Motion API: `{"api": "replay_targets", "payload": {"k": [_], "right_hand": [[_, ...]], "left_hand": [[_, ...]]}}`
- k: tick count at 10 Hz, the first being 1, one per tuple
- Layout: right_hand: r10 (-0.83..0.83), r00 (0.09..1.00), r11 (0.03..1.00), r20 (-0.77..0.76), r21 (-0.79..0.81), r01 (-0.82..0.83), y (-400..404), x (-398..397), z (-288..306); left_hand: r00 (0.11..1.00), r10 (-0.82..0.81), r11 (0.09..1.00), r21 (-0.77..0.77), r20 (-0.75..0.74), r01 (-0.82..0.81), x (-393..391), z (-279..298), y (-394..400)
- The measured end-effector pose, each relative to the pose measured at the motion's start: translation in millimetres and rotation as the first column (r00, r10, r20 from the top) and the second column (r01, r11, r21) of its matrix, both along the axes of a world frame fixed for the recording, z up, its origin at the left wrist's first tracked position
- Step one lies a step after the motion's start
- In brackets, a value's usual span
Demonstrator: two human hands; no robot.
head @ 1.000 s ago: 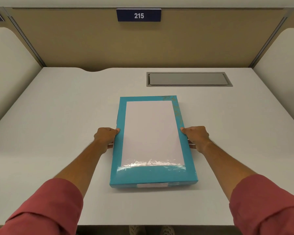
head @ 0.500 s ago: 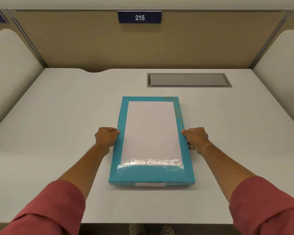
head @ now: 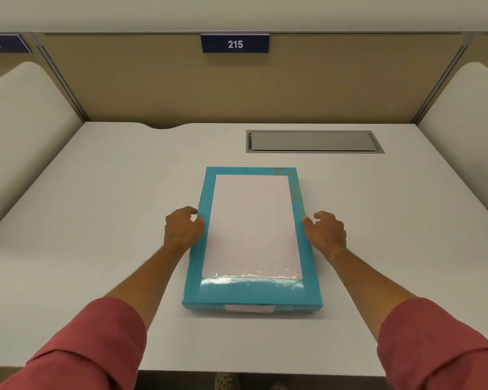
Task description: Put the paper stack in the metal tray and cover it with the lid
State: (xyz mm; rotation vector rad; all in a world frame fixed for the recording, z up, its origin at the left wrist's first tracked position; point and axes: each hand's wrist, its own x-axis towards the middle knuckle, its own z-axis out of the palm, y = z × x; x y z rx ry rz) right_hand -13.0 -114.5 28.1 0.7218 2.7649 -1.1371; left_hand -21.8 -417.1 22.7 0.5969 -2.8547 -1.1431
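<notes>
A teal lid point(head: 251, 291) with a clear window lies flat on the white desk point(head: 96, 220), directly in front of me. The white paper stack point(head: 251, 220) shows through the window. The metal tray is hidden under the lid. My left hand point(head: 182, 229) rests at the lid's left edge, with the thumb tip touching it and the fingers loosely curled. My right hand point(head: 326, 230) is at the right edge. Its thumb touches the lid and its fingers are spread and lifted off it.
A grey recessed cable flap point(head: 313, 141) sits in the desk behind the lid, to the right. A tan partition point(head: 237, 88) with a "215" sign point(head: 235, 44) closes the back. Cream side dividers point(head: 20, 116) point(head: 471, 122) flank the desk.
Both hands have loosened from a closed hold on the lid's sides; the fingers have opened and lifted. The lid stays in place.
</notes>
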Motion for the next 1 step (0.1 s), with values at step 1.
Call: {"api": "replay_targets", "payload": {"k": [1], "right_hand": [[0.085, 0.993, 0.99, -0.08, 0.116, -0.075, -0.6, 1.6, 7.0]], "left_hand": [[0.993, -0.064, 0.995, -0.086, -0.102, 0.055, 1.7, 8.7, 9.7]]}}
